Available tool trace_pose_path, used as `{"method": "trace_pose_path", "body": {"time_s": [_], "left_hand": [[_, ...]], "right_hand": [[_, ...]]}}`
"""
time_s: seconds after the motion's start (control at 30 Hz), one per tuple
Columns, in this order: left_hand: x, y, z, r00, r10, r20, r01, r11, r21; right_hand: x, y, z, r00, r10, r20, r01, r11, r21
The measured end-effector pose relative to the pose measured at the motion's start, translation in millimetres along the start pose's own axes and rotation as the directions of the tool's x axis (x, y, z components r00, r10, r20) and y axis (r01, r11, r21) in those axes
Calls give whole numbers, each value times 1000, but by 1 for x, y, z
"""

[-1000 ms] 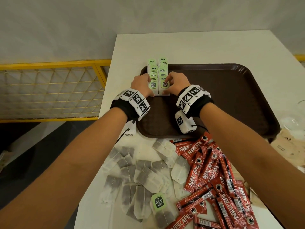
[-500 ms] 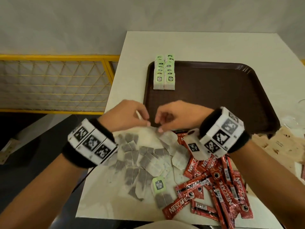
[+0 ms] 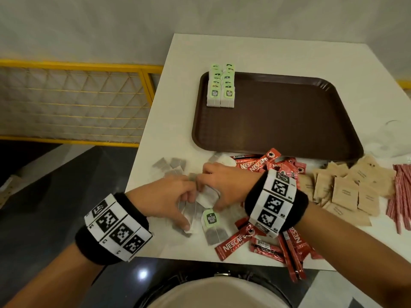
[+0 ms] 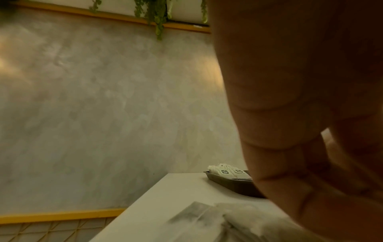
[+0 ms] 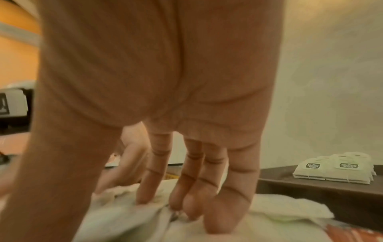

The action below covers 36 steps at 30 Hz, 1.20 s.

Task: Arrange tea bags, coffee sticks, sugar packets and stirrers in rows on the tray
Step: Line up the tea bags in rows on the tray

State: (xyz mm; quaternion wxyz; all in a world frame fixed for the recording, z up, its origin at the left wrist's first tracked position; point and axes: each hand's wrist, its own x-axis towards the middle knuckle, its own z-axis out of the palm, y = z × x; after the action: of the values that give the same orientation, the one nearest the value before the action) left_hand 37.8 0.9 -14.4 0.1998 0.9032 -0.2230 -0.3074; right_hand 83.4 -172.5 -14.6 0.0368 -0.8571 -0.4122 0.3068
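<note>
Working low in the head view, both hands are down in the loose pile of tea bags [image 3: 195, 210] on the white surface [image 3: 178, 134]. The left hand [image 3: 169, 198] has its fingers curled into the pile, thumb reaching toward a bag at its lower edge; whether it truly pinches one I cannot tell. The right hand [image 3: 224, 185] presses nearly straight fingers [image 5: 223, 212] onto the white bags, as the right wrist view shows. One tea bag with a green tag [image 3: 210, 218] lies just below the hands.

Upper centre of the frame, the brown tray [image 3: 289, 121] carries two side-by-side rows of tea bags [image 3: 220, 87] in its top left corner. Red Nescafe coffee sticks [image 3: 266, 163] lie scattered along the tray's lower edge and under the right wrist. Brown sugar packets [image 3: 347, 190] are spread at the right, with red-and-white stirrers [image 3: 400, 192] at the far right edge.
</note>
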Motion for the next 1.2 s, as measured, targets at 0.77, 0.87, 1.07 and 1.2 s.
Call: {"method": "trace_pose_path", "body": {"time_s": [0.77, 0.87, 1.07, 1.2], "left_hand": [[1, -8, 11, 946, 263, -188, -259, 965, 48], [7, -6, 11, 955, 274, -112, -257, 955, 146], [21, -1, 11, 972, 224, -66, -199, 944, 263], [20, -3, 10, 968, 231, -97, -201, 947, 251]], "right_hand": [[-4, 47, -25, 859, 279, -429, 140, 679, 721], [-3, 52, -29, 837, 334, -434, 158, 610, 776], [-1, 60, -35, 816, 375, -441, 219, 505, 835], [-1, 65, -40, 803, 425, -419, 236, 418, 877]]}}
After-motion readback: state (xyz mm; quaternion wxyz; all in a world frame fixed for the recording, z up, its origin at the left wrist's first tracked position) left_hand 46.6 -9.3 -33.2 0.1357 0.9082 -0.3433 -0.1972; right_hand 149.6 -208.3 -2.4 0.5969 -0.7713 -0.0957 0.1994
